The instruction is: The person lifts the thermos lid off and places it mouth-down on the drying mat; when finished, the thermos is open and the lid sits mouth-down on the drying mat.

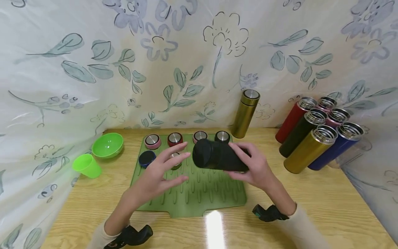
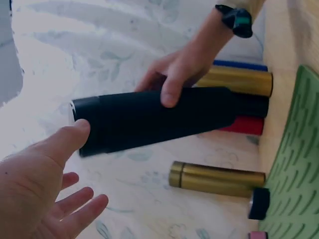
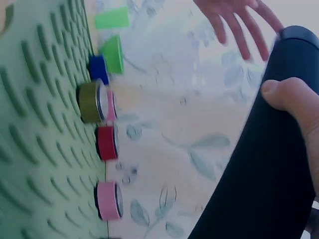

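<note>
My right hand (image 1: 256, 164) grips a black thermos flask (image 1: 222, 156) around its body, holding it nearly sideways above the green mat (image 1: 199, 193). The flask's capped end points left. Facing that end is my left hand (image 1: 157, 171), its fingers spread and nothing held. In the left wrist view the left thumb (image 2: 75, 134) overlaps the flask's lid end (image 2: 87, 127); whether it touches, I cannot tell. Flask lids lie on the mat: two pink (image 1: 152, 141), one red (image 1: 175, 139), one black (image 1: 222, 137), one blue (image 1: 147, 158) and one gold (image 1: 176, 165).
A capped gold flask (image 1: 245, 116) stands behind the mat, near the floral curtain (image 1: 192, 69). Several lidless flasks cluster at the right, including a gold one (image 1: 306, 155) and a blue one (image 1: 332, 148). At the left are a green bowl (image 1: 107, 145) and a green cup (image 1: 88, 166).
</note>
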`<state>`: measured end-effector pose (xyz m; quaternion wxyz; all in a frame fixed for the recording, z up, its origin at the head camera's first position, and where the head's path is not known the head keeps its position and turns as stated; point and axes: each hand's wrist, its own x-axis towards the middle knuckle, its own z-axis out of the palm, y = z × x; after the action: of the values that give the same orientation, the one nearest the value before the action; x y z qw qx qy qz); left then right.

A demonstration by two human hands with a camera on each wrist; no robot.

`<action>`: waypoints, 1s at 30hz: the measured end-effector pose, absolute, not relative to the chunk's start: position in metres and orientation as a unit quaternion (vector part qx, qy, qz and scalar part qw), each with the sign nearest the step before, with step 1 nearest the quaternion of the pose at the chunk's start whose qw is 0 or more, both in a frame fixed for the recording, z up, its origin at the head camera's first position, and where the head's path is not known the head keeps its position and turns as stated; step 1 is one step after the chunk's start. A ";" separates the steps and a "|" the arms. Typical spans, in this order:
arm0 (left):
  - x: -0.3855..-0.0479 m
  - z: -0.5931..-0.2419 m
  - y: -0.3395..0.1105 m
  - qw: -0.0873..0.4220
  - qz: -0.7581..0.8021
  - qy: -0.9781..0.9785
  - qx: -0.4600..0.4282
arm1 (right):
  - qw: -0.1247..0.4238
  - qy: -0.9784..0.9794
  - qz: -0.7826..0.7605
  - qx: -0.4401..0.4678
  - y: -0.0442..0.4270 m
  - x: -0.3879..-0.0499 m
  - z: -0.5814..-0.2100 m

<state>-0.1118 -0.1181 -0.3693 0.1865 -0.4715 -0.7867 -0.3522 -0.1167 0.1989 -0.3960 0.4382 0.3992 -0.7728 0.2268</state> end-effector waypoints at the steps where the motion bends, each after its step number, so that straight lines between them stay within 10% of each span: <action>1: -0.110 -0.368 -0.118 0.195 -0.343 -0.781 -0.485 | 0.432 -0.774 0.215 0.409 0.195 -0.113 -0.396; 30: -0.105 -0.358 -0.120 0.280 -0.272 -0.693 -0.606 | 0.318 -0.808 0.195 0.456 0.186 -0.096 -0.395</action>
<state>-0.1051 -0.1197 -0.3582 0.2799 -0.6057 -0.6933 -0.2722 -0.0962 0.1859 -0.3951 0.3184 0.4564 -0.8077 0.1948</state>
